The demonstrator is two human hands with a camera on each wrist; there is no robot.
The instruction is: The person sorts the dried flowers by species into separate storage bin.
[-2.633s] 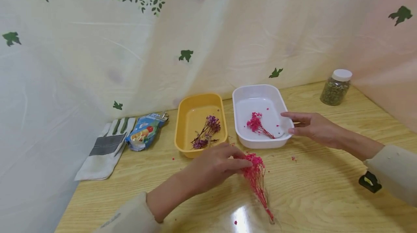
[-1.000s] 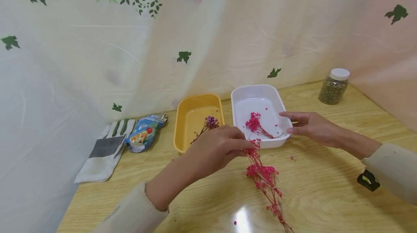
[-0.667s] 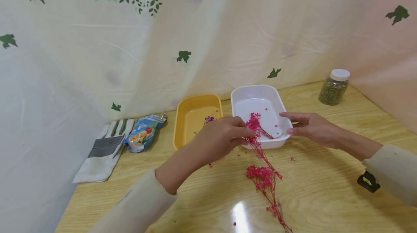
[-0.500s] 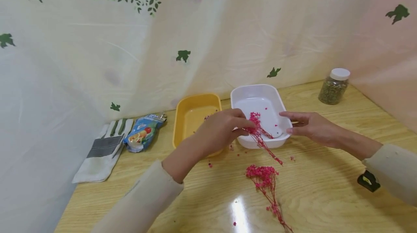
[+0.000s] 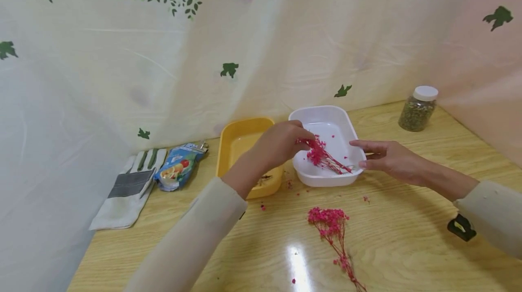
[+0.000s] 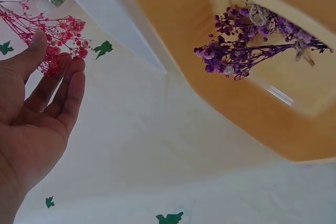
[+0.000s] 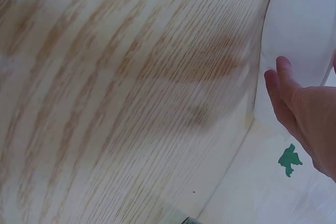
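Note:
My left hand (image 5: pixel 279 143) pinches the heads of a small bunch of pink dried flowers (image 6: pixel 59 36) over the white tray (image 5: pixel 299 117), the stems slanting toward its near right corner. More pink flowers lie below that bunch and cannot be told apart from it. My right hand (image 5: pixel 393 160) touches the tray's right rim, and its fingers (image 7: pixel 283 74) lie nearly straight against the outer wall. Another pink dried bunch (image 5: pixel 330 221) lies on the table nearer me. Twine-tied purple dried flowers (image 6: pixel 236 51) sit in the yellow tray (image 5: pixel 228 135), largely hidden by my left arm in the head view.
White work gloves (image 5: pixel 126 192) and a blue pouch (image 5: pixel 179 167) with a clip lie at left. A white-lidded jar (image 5: pixel 418 110) of dried plant bits stands at back right. A small black object (image 5: pixel 461 227) lies beside my right sleeve. Fallen petals dot the table (image 5: pixel 391 237).
My left hand has lifted a pink bunch off the one on the table and carried it forward into the white tray. My right hand has stayed at the tray's rim.

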